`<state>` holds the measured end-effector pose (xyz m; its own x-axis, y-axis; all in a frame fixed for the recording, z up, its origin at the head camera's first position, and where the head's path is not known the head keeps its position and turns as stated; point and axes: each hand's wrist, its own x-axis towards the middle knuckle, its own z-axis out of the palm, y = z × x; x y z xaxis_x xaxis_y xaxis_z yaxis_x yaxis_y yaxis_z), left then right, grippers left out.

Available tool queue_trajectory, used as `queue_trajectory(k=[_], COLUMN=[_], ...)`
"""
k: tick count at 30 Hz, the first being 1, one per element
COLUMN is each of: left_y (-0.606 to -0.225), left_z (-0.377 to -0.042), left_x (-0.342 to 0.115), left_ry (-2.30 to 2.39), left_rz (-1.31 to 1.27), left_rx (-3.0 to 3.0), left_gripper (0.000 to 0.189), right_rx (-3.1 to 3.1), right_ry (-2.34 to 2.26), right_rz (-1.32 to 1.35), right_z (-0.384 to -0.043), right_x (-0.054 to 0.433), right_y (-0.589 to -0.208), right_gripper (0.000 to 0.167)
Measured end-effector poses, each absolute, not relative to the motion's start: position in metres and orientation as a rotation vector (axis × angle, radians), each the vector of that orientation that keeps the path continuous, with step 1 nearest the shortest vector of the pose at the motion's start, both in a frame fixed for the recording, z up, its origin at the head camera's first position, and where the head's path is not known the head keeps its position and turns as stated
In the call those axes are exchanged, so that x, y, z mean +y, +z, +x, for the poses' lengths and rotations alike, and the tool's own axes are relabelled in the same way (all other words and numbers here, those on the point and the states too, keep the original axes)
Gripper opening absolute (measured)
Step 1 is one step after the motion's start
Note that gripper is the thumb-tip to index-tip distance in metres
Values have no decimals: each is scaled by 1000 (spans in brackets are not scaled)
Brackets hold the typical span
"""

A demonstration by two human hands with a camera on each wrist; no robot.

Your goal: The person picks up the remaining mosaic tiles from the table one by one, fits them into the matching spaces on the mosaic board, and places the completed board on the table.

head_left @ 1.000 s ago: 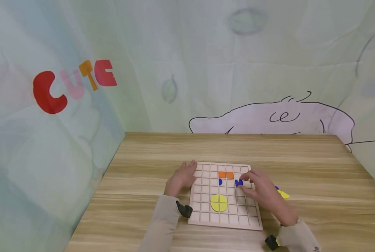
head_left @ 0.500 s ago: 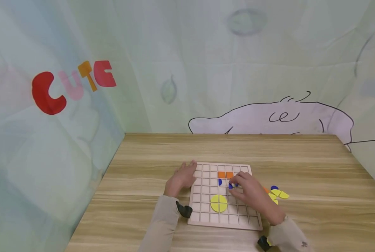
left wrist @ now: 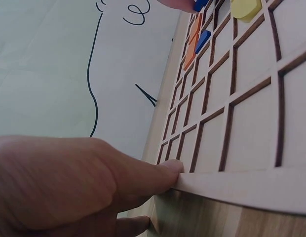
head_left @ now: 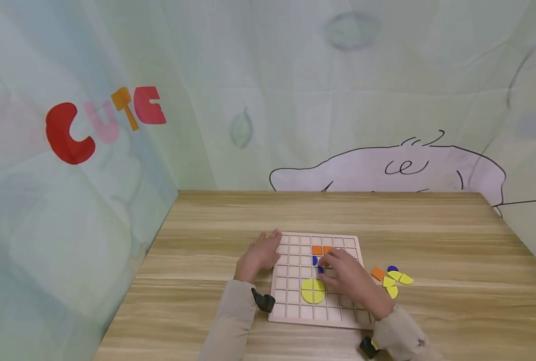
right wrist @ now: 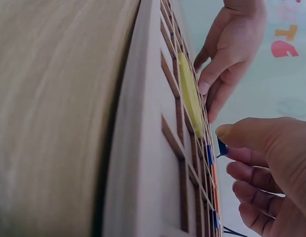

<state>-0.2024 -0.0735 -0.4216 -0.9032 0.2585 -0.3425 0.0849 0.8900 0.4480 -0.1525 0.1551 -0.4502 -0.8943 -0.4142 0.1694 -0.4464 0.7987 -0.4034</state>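
Note:
My right hand (head_left: 349,278) pinches a small blue half-round piece (right wrist: 221,146) between thumb and fingertip, just above the light wooden grid board (head_left: 290,313). A blue half-round piece (head_left: 315,260) lies in a cell close by, below two orange squares (head_left: 317,249). Four-cell yellow circle pieces (head_left: 313,291) sit nearer the front. Another blue piece (right wrist: 215,218) on the board shows in the right wrist view; my right hand covers it in the head view. At the board's left edge rests my left hand (head_left: 260,255), its thumb touching the rim and fingers beside it.
Right of the board, loose pieces lie on the wooden table (head_left: 232,213): an orange square (head_left: 377,273), a blue half-round (head_left: 392,269) and several yellow quarter pieces (head_left: 391,292). A printed curtain (head_left: 205,125) hangs behind the table.
My right hand has lifted a blue half-round piece from beside another at the right and carried it left and slightly nearer. More loose pieces show now. The left hand has stayed put.

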Motion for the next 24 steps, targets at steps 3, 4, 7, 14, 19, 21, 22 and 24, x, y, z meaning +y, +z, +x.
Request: queue_trajectory(k=[3,4,7,14,19,21,22,24], left_y=[-421,-421,-421,-421,-421,-422,-422,-422], left_z=[-202,-202,-202,-202,-202,-202,-202,-202], left_x=[-73,-73,-73,-73,-73,-73,-73,-73], left_ry=[606,606,603,591,588,589,591,590], left_rz=[251,249,249,258,261,256,253,249], left_rx=[2662,2662,2663,2665,2666,2664,2664,2665], left_gripper=[58,58,58,58,58,58,58,58], right_rx=[-2924,-2924,-2928,-2934,-2931,-2925,-2921,-2914], right_ry=[675,672,657,619,610,603,600,598], right_rz=[711,717,720,735,750,755,761,770], right_z=[-153,-153,-154,-156,-157,-157,-157,-158], right_x=[153,153,152,149,148,147,147,147], right_y=[-451,-451,-451,-453,-454,-454,-455,-455], right_gripper=[21,21,22,23,22,22,22,22])
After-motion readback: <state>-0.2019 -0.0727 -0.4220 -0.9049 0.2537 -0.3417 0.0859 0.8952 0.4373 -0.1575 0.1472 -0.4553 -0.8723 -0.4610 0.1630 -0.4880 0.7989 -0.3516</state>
